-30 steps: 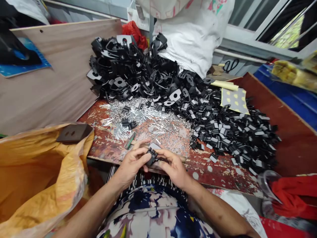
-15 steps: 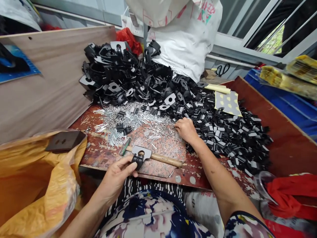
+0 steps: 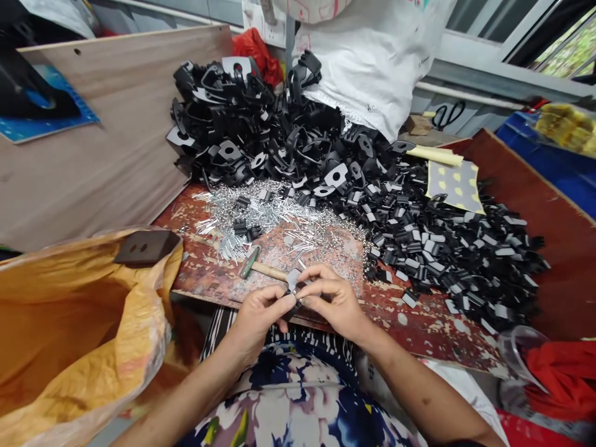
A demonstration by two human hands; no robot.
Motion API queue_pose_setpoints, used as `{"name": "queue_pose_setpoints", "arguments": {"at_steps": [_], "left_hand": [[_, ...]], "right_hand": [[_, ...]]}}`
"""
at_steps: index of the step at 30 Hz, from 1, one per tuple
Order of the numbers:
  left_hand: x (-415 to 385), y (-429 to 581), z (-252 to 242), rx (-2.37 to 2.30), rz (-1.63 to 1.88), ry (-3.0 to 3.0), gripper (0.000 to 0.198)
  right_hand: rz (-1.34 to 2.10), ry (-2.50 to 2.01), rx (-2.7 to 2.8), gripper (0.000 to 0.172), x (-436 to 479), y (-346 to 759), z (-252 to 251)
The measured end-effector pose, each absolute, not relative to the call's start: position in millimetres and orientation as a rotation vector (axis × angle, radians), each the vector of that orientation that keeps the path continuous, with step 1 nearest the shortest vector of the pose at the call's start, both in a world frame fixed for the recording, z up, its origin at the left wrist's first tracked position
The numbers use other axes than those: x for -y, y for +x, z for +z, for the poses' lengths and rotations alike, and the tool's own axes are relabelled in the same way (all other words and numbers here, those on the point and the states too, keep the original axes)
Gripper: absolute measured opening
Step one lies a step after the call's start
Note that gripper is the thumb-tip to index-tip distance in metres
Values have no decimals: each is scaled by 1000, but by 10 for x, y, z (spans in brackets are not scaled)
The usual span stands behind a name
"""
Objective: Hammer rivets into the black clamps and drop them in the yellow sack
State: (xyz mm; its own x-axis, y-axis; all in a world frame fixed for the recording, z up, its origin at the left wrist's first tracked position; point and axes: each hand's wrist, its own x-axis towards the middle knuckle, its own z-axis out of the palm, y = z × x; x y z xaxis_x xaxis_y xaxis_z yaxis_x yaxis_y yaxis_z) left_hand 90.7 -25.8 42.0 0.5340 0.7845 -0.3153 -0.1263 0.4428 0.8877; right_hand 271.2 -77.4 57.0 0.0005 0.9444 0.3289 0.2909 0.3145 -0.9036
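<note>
My left hand point(image 3: 261, 315) is closed on a black plastic clip part point(image 3: 293, 277) with a grey face, held just over the table's front edge. My right hand point(image 3: 334, 303) meets it there, thumb and fingers pinched at the part. A small shiny metal piece point(image 3: 297, 298) shows between the fingertips; its exact shape is too small to tell. Behind the hands lies a hammer point(image 3: 251, 262) with a wooden handle, partly hidden by the fingers. Thin metal pins point(image 3: 298, 233) and tiny metal bits are heaped on the table beyond it.
Larger black clip parts point(image 3: 298, 143) are piled at the back, smaller black pieces point(image 3: 437, 248) at the right. A yellow sack point(image 3: 153, 323) gapes at the left below a wooden board point(image 3: 130, 124). At the right edge stand a clear plastic tub point(image 3: 516, 347) and red cloth point(image 3: 563, 372).
My right hand has come back from the metal bits to the clip part in my left hand. The left hand has shifted right, and the camera view has turned slightly.
</note>
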Motion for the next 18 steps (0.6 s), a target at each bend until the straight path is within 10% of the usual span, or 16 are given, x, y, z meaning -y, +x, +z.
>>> {"name": "queue_pose_setpoints", "arguments": {"at_steps": [18], "left_hand": [[277,639,391,-938,707,1027,29]], "right_hand": [[-124,-1985,2118,11,459,3190,410]]}}
